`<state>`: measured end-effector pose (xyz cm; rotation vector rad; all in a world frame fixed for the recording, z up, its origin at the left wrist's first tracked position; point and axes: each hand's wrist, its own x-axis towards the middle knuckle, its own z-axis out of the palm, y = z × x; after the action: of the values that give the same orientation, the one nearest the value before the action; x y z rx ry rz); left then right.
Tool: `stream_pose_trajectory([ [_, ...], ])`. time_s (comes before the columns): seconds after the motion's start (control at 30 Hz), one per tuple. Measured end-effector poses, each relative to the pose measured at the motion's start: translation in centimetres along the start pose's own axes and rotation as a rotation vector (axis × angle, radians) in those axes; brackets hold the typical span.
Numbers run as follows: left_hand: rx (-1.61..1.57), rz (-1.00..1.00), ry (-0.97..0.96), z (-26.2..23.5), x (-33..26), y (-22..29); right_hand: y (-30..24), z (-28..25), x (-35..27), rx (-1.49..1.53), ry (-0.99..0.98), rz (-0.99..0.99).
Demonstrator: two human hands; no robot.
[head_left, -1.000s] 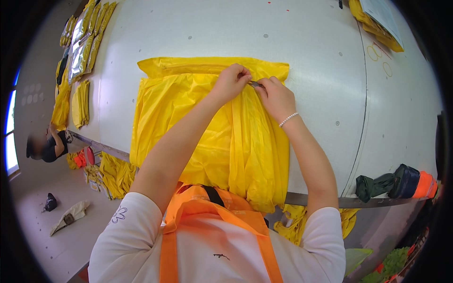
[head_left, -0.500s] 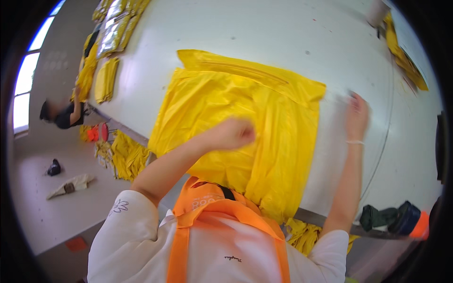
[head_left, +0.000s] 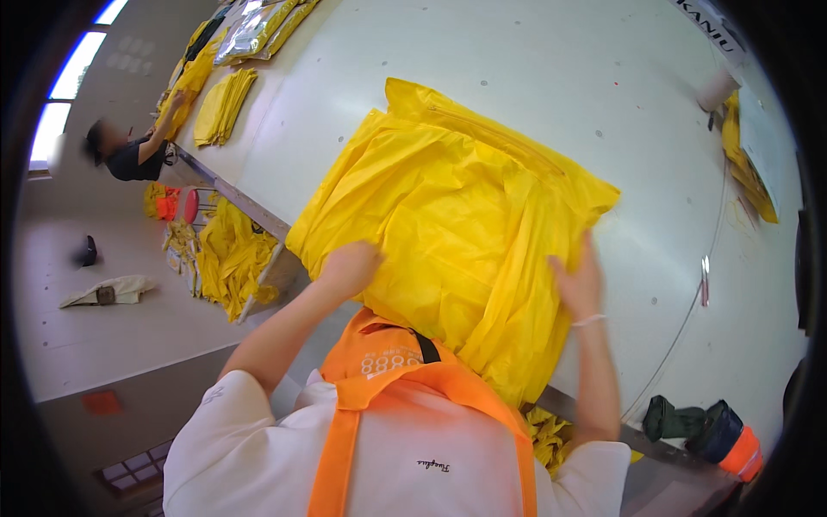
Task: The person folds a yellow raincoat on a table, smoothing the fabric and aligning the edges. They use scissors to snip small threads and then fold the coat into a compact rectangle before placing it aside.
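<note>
A yellow waterproof garment (head_left: 448, 207) with a zip strip along its far edge lies spread and creased on the white table, its near end hanging by my apron. At its near left edge my left hand (head_left: 351, 267) is closed, the fingertips pinching the yellow fabric and partly hidden. My right hand (head_left: 581, 283) rests against the garment's right edge, slightly blurred, with thumb and fingers apart. To the right of that hand, a small pair of metal snips (head_left: 705, 281) lies on the table.
Folded yellow garments (head_left: 226, 107) and wrapped packs (head_left: 267, 30) lie far left. Another person (head_left: 129, 151) works beyond them. A yellow heap (head_left: 231, 258) sits left, below table height. Dark and orange rolls (head_left: 715, 435) lie at the near right edge; a cone (head_left: 717, 90) stands far right.
My right hand has come left from the bare table to the garment's edge; snips now show on the table. My left hand has moved left and nearer, to the garment's edge. The view has turned.
</note>
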<state>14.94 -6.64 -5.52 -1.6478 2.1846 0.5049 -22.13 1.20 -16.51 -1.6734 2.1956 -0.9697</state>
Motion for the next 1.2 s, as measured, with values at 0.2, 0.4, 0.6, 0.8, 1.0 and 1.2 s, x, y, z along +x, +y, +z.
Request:
stream_pose_trajectory([
  [0.2,-1.415,-0.019,-0.181,2.4,4.3,11.7,-14.6,1.6,-3.3,0.702,-0.186,0.043],
  [0.4,-1.775,0.100,-0.047,-3.1,-6.5,8.8,-11.1,-4.2,-6.6,1.048,-0.540,0.150],
  [0.6,-1.069,1.077,-0.529,-6.8,-18.0,-0.7,-18.1,2.4,-6.0,1.086,0.156,0.434],
  [0.8,-1.133,1.335,-0.641,-7.6,-23.6,-12.2,-27.0,-1.9,-10.0,0.356,-0.324,-0.261],
  [1.0,-1.046,1.114,-0.593,-5.1,-26.0,-16.3,-28.9,-16.8,-22.9,-0.015,-0.133,0.110],
  [1.2,-0.467,1.133,-0.101,-7.7,-27.7,-15.1,-39.6,-27.8,-33.2,-0.105,-0.009,0.311],
])
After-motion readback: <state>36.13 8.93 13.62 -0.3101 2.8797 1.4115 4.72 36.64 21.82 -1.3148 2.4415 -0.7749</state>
